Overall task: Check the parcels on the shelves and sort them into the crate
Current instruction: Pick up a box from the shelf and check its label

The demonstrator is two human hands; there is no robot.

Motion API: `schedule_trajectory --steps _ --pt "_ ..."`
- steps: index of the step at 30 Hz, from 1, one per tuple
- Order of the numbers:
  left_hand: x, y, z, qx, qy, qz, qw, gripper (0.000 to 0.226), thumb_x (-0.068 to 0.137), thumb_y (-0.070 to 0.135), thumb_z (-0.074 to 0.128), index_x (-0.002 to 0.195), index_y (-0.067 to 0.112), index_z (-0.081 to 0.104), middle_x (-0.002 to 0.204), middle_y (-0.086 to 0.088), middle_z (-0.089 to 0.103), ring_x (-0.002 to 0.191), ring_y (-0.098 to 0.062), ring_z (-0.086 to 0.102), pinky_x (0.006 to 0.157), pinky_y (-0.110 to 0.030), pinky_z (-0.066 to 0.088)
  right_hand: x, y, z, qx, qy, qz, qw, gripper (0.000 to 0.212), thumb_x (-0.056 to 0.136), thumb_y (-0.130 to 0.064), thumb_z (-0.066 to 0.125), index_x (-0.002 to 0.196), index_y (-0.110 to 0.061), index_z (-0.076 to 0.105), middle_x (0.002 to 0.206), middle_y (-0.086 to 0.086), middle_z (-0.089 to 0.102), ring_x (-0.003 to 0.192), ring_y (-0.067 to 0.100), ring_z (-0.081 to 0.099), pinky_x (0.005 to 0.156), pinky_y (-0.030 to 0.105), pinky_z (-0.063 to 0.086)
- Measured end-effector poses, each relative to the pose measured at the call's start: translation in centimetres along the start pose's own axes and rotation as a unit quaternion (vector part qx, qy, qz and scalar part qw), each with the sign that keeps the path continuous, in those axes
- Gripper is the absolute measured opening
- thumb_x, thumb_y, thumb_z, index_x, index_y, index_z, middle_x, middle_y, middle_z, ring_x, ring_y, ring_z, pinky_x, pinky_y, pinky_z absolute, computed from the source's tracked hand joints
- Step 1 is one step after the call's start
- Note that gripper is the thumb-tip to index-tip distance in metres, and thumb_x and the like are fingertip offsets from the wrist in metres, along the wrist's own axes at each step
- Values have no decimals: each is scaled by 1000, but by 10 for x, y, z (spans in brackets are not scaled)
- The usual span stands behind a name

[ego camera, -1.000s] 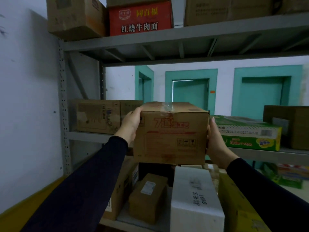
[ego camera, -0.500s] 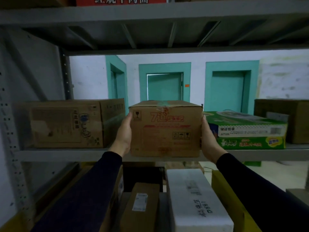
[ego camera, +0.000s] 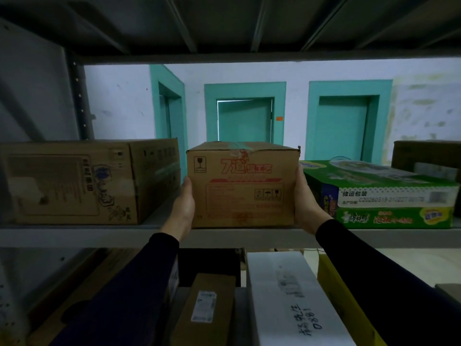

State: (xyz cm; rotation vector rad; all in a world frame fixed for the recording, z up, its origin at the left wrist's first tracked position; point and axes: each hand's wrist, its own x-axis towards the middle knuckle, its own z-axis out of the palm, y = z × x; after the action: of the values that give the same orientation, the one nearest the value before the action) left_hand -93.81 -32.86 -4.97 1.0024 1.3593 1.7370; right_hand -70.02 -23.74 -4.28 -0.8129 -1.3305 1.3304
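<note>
A brown carton [ego camera: 243,188] with red print and a fragile mark stands on the front edge of the middle shelf [ego camera: 74,234]. My left hand [ego camera: 183,208] grips its left side and my right hand [ego camera: 305,208] grips its right side, thumbs at the front corners. My fingers are hidden behind the carton's sides. The carton sits between a large brown carton [ego camera: 69,181] on its left and a green printed box [ego camera: 389,196] on its right. No crate is recognisable in view.
The upper shelf's underside hangs close above. Below are a white parcel [ego camera: 287,295] with handwriting, a small brown parcel [ego camera: 207,308] with a label, and a yellow box edge [ego camera: 334,278]. A dark carton [ego camera: 424,153] stands at far right.
The carton, held in the air in front of the shelves a second ago, has moved forward and now sits on the middle shelf. The view has moved closer to the shelf.
</note>
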Motion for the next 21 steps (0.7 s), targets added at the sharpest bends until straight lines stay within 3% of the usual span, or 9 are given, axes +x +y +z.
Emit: schedule_trajectory --steps 7,10,12,15,17,19,21 --pt "3 -1 0 3 8 -11 1000 62 101 62 20 136 25 55 128 -7 64 121 -28 57 111 -52 39 -2 5 -2 -21 0 1 1000 85 73 -96 28 133 -46 61 129 -1 70 119 26 65 104 62 47" --pt "-2 2 0 17 11 -5 1000 58 103 59 21 133 24 57 115 -3 65 113 -24 57 111 -46 39 -12 5 -3 -63 22 -25 997 81 83 -89 22 141 -41 54 132 -2 67 122 23 62 106 55 47" --pt "-9 6 -2 32 22 12 999 54 104 56 21 129 25 58 110 1 62 108 -19 55 104 -37 38 -24 -4 -3 -121 88 -103 983 72 94 -76 26 137 -27 57 127 -3 65 118 19 60 100 41 48" --pt "-20 16 -12 57 53 48 996 57 105 55 25 144 22 48 142 -2 53 131 -20 47 113 -39 30 -39 -22 -3 -183 203 -230 934 41 105 -50 40 123 -18 59 119 3 59 108 17 55 89 31 41" --pt "-28 26 -20 60 68 74 993 53 106 51 27 145 22 45 149 -5 47 135 -21 43 112 -38 28 -48 -34 0 -226 206 -272 912 38 105 -43 46 124 -13 59 119 4 54 105 13 50 89 29 39" --pt "-35 38 -27 80 76 92 990 51 107 49 27 144 20 47 146 -8 49 131 -23 45 103 -33 31 -55 -44 9 -244 177 -309 902 32 104 -38 49 120 -13 61 115 3 54 102 12 49 91 32 43" --pt "-43 47 -37 112 83 99 985 56 106 51 25 148 18 42 147 -10 48 134 -27 44 104 -34 30 -59 -48 23 -255 132 -334 898 32 102 -41 51 117 -16 63 113 1 56 101 14 53 92 34 48"
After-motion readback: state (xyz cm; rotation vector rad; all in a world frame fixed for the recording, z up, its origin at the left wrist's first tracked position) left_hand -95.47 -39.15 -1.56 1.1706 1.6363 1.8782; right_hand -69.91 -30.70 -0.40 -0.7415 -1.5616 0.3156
